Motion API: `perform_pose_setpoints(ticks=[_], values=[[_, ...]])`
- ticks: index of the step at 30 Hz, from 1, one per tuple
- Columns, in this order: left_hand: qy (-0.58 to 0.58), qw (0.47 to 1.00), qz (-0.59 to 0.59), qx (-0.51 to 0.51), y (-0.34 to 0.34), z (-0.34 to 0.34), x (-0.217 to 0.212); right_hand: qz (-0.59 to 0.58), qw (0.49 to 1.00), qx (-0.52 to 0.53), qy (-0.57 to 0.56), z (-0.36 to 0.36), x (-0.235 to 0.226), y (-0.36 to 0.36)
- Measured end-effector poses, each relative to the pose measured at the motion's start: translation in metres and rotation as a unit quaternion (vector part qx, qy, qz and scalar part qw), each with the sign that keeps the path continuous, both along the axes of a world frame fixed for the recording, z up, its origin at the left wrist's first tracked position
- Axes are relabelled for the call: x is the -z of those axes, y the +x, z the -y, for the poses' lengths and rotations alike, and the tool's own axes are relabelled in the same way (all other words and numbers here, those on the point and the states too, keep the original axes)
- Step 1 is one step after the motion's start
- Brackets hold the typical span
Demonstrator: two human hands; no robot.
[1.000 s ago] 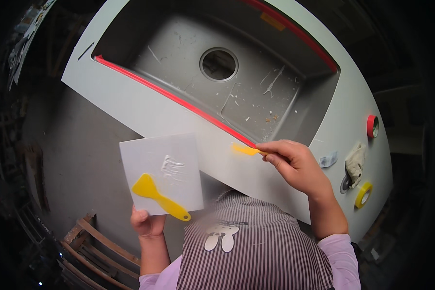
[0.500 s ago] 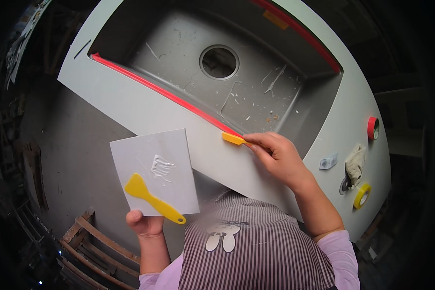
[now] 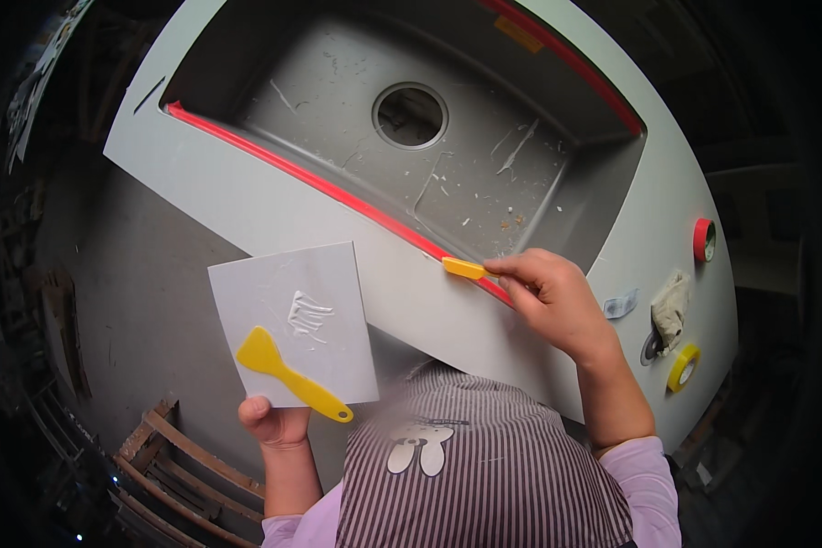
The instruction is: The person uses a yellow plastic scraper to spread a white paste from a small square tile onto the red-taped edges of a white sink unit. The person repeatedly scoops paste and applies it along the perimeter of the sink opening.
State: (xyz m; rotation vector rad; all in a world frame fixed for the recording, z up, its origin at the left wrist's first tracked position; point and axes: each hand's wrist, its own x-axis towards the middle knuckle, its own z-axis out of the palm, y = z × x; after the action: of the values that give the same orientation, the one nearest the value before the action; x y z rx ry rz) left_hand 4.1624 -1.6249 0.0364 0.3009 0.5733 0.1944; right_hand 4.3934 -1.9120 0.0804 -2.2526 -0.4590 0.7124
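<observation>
My right hand pinches a small yellow-orange scraper. Its blade lies against the near rim of the grey sink, at the strip of red tape along that edge. The rim belongs to a pale countertop. Below and to the left, my left hand holds a white square board from beneath, thumb at its lower edge and the other fingers hidden. On the board rest a yellow spatula and a smear of white paste.
On the countertop's right side are a red tape roll, a yellow tape roll, a crumpled whitish cloth, a dark disc and a small packet. Scraps lie around the sink's drain hole. A wooden frame stands lower left.
My right hand has slid the scraper a little right and down along the taped rim. The left hand, board and spatula have hardly moved.
</observation>
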Motion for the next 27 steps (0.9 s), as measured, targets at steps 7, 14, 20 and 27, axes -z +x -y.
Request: perform_pose_setpoints(ticks=[7, 14, 20, 27], values=[[0.010, 1.000, 0.005, 0.010, 0.002, 0.002, -0.001, 0.005, 1.000, -0.004, 0.024, -0.019, 0.010, 0.000], [0.014, 1.000, 0.005, 0.013, 0.004, 0.003, -0.002, -0.025, 0.999, -0.013, -0.033, -0.003, 0.001, -0.001], [0.014, 1.000, -0.002, 0.018, 0.005, 0.004, -0.002, 0.011, 0.999, 0.020, -0.028, 0.020, -0.019, -0.009], [0.065, 0.994, -0.039, 0.081, 0.013, 0.017, -0.004, -0.033, 0.992, 0.027, 0.120, 0.013, -0.059, -0.023]])
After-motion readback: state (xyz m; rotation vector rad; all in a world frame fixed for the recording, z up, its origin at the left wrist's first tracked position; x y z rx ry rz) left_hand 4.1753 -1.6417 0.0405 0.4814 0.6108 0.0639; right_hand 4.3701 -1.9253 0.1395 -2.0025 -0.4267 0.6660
